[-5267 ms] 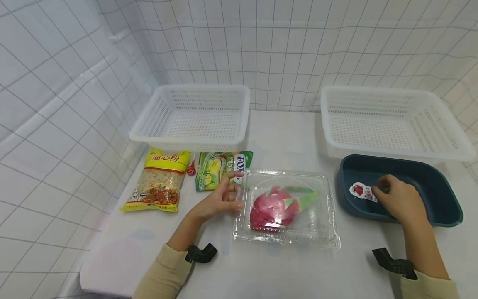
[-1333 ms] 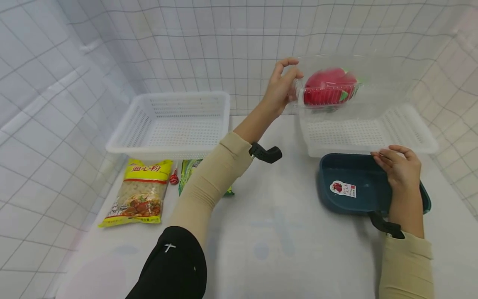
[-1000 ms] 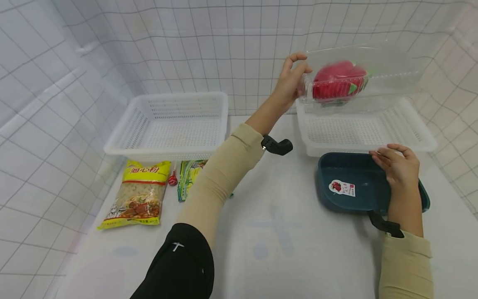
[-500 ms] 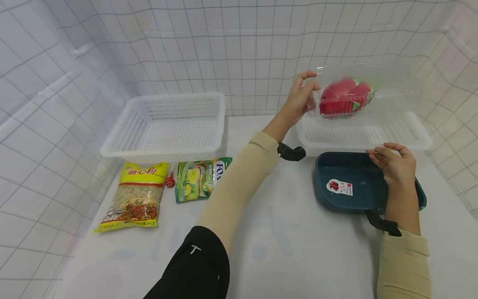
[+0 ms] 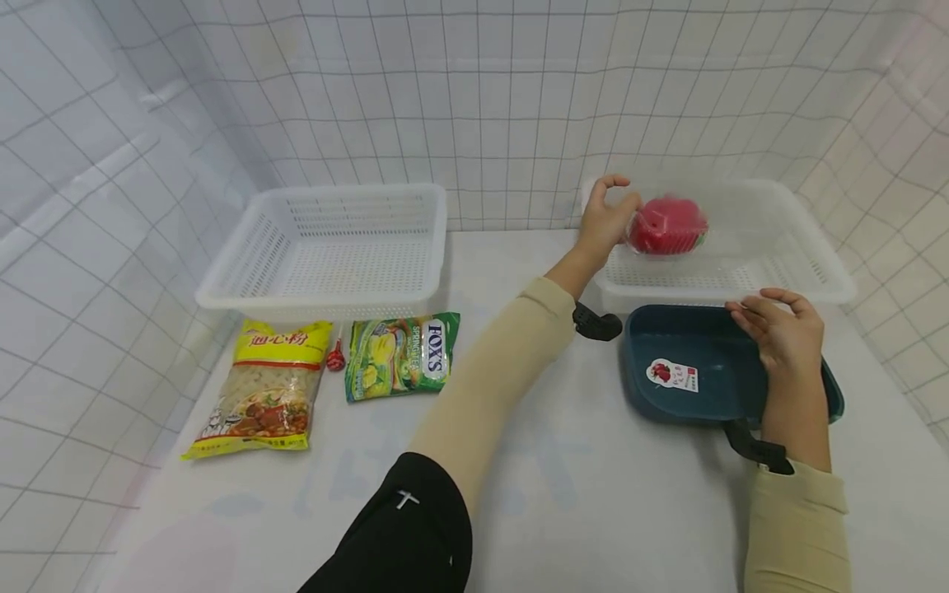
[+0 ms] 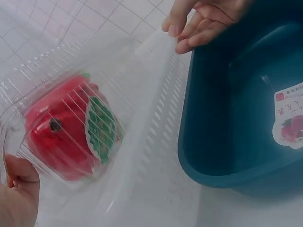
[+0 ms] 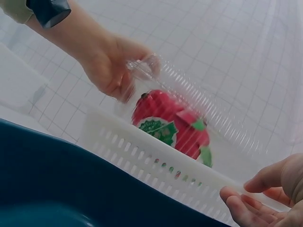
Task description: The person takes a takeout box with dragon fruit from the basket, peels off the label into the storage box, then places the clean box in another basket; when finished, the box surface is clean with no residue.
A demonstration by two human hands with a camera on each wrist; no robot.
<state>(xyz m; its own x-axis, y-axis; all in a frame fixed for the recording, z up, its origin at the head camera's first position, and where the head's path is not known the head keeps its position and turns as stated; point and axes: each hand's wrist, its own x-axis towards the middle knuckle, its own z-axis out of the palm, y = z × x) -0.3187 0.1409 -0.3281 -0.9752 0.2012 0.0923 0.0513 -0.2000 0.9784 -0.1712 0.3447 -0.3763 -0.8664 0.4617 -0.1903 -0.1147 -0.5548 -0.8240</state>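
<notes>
My left hand (image 5: pixel 604 218) grips the left end of a clear plastic clamshell box with a red dragon fruit (image 5: pixel 667 225) inside. In the head view the box overlaps the inside of the right white basket (image 5: pixel 823 268). Green leaf tips and a green-and-white patch show on the fruit (image 7: pixel 165 118) in the right wrist view. My right hand (image 5: pixel 786 329) holds the basket's front rim between thumb and fingers, above the dark teal tub (image 5: pixel 712 354). A fruit sticker (image 5: pixel 672 375) lies inside the tub near its left end.
Another white basket (image 5: pixel 348 280) stands at the back left. Before it lie a yellow-topped pasta bag (image 5: pixel 270 387), a red lollipop (image 5: pixel 336 358) and a green FOX'S candy bag (image 5: pixel 404 354). Gridded cloth (image 5: pixel 504 107) walls the back and sides.
My left hand has carried the clamshell box from the table up and right, then down into the right basket. My right hand has moved from inside the tub to the basket's rim.
</notes>
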